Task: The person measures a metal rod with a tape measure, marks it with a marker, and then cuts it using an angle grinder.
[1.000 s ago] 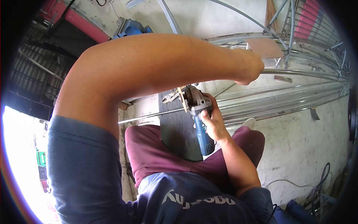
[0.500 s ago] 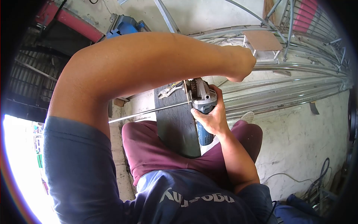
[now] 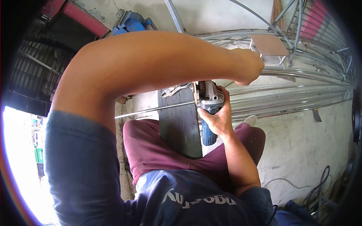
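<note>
My right hand [image 3: 217, 119] is wrapped round a blue and grey angle grinder [image 3: 208, 130], its thumb across the body. The grinder's disc [image 3: 195, 92] stands on edge at the right side of a dark wooden bench [image 3: 177, 132]. A thin metal rod [image 3: 154, 109] lies across the bench, its right end reaching the disc. Locking pliers [image 3: 175, 90] rest on the bench top, partly hidden by my left forearm. Stretched over the bench, my left arm ends in my closed left hand [image 3: 249, 67] beyond the grinder. Its fingers, and anything in them, are hidden.
Long metal tubes [image 3: 279, 96] lie on the floor at the right. A small stool [image 3: 268, 45] with a brown top stands among them. A blue vise [image 3: 132, 23] is at the upper left, and a cable [image 3: 290, 179] runs across the floor at lower right.
The view has shifted slightly, so most things sit a little farther right. Both arms keep nearly the same pose, and the grinder stays in my right hand by the rod.
</note>
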A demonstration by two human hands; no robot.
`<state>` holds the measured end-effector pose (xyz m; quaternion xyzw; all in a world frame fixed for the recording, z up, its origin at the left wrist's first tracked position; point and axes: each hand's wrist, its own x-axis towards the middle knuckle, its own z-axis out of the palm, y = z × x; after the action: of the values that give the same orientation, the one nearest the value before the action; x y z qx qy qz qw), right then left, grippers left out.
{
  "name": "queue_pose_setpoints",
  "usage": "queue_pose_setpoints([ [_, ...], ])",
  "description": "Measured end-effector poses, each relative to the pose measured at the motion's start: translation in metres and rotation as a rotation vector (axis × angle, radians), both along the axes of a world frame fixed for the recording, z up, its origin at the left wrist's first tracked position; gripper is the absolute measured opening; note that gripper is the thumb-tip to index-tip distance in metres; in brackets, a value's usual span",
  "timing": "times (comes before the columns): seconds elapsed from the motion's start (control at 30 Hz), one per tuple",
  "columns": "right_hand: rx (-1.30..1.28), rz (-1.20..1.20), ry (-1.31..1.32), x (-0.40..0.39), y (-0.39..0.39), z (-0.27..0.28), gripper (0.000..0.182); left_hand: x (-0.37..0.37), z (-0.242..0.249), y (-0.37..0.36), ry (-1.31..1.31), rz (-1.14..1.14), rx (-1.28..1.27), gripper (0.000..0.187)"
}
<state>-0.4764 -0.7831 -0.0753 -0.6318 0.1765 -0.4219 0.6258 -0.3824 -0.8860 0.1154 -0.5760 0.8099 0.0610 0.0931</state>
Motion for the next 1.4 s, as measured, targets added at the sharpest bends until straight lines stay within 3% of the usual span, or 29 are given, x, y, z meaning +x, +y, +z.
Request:
queue_pose_setpoints([
  [0.13, 0.019, 0.012, -0.008, 0.001, 0.0, 0.003, 0.088, -0.003, 0.003, -0.002, -0.022, 0.052, 0.058, 0.018],
  [0.33, 0.03, 0.015, -0.015, 0.0, 0.001, 0.009, 0.086, -0.001, 0.006, 0.001, -0.001, 0.025, 0.038, 0.01],
  [1.0, 0.024, 0.027, -0.037, 0.002, -0.002, 0.002, 0.086, -0.003, 0.007, 0.005, -0.021, 0.04, 0.04, 0.017],
  [1.17, 0.214, 0.273, 0.078, -0.001, -0.007, -0.013, 0.092, -0.001, 0.008, 0.0, -0.08, 0.018, 0.08, 0.021],
  [1.27, 0.569, 0.482, -0.015, 0.009, -0.002, -0.06, 0.084, 0.002, 0.011, 0.001, -0.069, 0.045, 0.049, 0.021],
  [1.4, 0.871, 0.523, -0.071, 0.015, 0.002, -0.061, 0.061, 0.004, 0.024, 0.014, -0.105, 0.024, 0.078, 0.018],
])
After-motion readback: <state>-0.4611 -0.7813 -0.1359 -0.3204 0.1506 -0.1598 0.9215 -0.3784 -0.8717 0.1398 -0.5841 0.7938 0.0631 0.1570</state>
